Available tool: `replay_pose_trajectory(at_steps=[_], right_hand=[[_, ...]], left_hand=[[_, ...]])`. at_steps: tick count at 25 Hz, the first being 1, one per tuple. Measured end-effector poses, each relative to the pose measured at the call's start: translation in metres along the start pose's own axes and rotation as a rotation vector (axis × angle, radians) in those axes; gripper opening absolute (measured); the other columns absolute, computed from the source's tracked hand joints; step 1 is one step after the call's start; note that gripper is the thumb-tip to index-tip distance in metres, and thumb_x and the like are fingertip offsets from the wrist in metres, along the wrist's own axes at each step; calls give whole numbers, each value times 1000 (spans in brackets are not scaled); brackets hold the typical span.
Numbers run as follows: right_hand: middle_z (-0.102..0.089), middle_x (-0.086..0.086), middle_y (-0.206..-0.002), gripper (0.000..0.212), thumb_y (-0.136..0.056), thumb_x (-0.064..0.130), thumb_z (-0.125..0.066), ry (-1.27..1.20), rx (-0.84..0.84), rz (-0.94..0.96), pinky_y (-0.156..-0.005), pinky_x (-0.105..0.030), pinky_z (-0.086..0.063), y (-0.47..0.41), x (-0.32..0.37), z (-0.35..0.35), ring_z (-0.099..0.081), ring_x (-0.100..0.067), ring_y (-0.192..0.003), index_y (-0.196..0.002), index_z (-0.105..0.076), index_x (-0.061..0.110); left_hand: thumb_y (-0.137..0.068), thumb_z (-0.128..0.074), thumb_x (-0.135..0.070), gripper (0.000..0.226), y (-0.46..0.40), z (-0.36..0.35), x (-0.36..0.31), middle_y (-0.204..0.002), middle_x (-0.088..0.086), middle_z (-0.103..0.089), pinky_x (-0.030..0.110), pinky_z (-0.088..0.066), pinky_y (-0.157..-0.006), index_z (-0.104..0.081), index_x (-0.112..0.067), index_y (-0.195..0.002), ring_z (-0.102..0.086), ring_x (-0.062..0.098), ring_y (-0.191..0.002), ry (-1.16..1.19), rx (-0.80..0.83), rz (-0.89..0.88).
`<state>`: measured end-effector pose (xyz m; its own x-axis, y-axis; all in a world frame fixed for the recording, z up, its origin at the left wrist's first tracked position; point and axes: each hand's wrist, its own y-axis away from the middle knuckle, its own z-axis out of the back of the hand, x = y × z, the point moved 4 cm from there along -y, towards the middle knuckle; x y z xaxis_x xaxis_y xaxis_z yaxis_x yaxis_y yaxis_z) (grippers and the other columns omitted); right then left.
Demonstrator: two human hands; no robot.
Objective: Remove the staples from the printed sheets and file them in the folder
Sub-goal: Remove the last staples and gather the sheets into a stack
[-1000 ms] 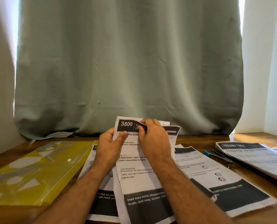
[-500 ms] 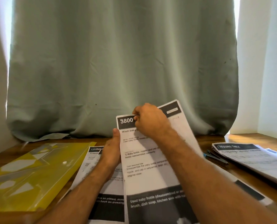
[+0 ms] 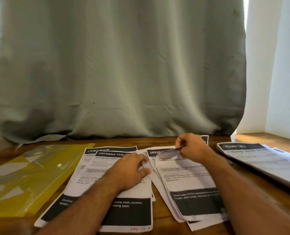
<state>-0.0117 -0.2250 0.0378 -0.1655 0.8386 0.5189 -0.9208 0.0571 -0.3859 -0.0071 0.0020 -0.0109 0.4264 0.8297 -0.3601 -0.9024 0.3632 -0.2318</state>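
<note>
Hands working printed sheets beside the yellow folder [image 3: 27, 182]

Right hand [image 3: 192, 146] pinches the top edge of the baby-bottle sheet [image 3: 188, 180]; left hand [image 3: 130, 170], fingers relaxed, rests on the dressing-table sheet [image 3: 107, 167].

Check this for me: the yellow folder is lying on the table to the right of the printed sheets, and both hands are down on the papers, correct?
Not quite. The head view shows the yellow folder lying left of the printed sheets, not right. Both hands, left hand and right hand, are on the papers.

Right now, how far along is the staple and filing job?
Early. Loose sheets lie spread under the left hand, seemingly separated. The right hand pinches the baby bottle sheet's top corner. The stack at right waits, and the yellow folder appears unfilled.
</note>
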Motion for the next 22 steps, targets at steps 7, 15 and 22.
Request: replay_pose_trajectory(at_steps=[7, 15, 22], right_hand=[[-70, 6, -101, 32, -83, 4, -69, 18, 162, 3, -86, -33, -58, -4, -2, -27, -65, -12, -94, -103, -69, 29], [-69, 7, -104, 29, -88, 4, -65, 10, 104, 64, -91, -33, -56, -3, 0, -30, -64, -12, -100, -103, -67, 29], [-66, 8, -109, 83, -84, -4, -65, -131, 92, 151, -86, -31, -60, 9, 24, -27, -67, -12, -100, -141, -36, 49]], left_hand=[[-89, -74, -36, 73, -13, 5, -4, -121, -2, -68, 31, -56, -83, -34, -27, -150, -67, 13, -104, 317, 9, 248], [-100, -59, -13, 11, -31, -5, -19, -54, -3, -67, 16, -40, -35, -67, -7, -105, -56, 4, -35, 872, -92, 468], [-103, -53, -20, 16, -28, 10, -20, -91, -6, -74, 16, -48, -47, -69, -21, -109, -70, 4, -71, 952, -352, 247]])
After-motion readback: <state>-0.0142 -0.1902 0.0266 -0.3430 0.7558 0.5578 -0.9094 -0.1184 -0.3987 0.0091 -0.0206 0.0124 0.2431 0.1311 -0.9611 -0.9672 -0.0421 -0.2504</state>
